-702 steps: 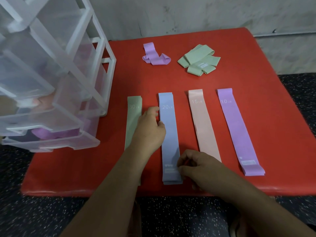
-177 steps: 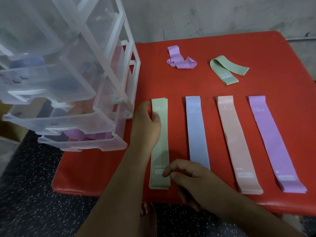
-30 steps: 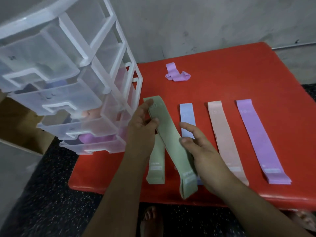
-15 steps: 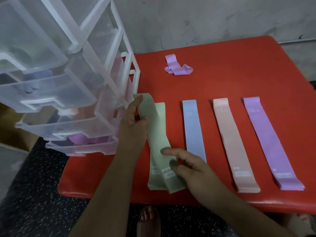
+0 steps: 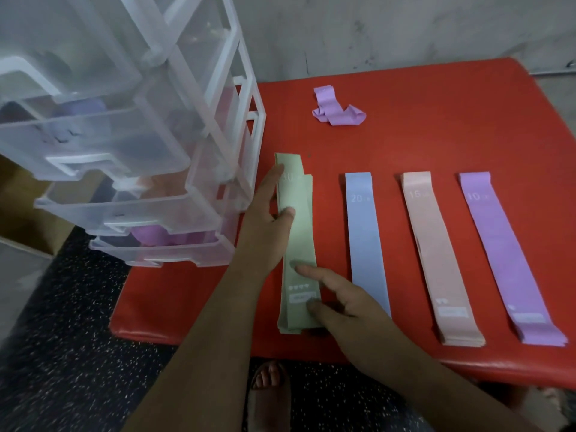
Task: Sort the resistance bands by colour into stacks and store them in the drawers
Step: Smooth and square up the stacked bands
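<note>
Four flat stacks of bands lie side by side on the red table point(image 5: 436, 126): green point(image 5: 299, 241), blue point(image 5: 366, 241), pink point(image 5: 436, 247) and purple point(image 5: 505, 247). The top green band sits a little further up than the ones under it. My left hand point(image 5: 268, 226) lies along the green stack's left edge, fingers straight, thumb pressing on top. My right hand point(image 5: 339, 300) presses the stack's near end with straight fingers and thumb. A crumpled purple band point(image 5: 336, 110) lies loose at the back.
A clear plastic drawer unit point(image 5: 140, 151) stands at the table's left, its drawers pulled partly out, with purple and pink bands inside the lower ones. A cardboard box point(image 5: 18, 213) sits on the speckled floor to the left. My sandalled foot point(image 5: 269, 388) shows below the table edge.
The green band that both hands held slanted above the green stack now lies flat on it. Both hands have gone from holding it to pressing it down.
</note>
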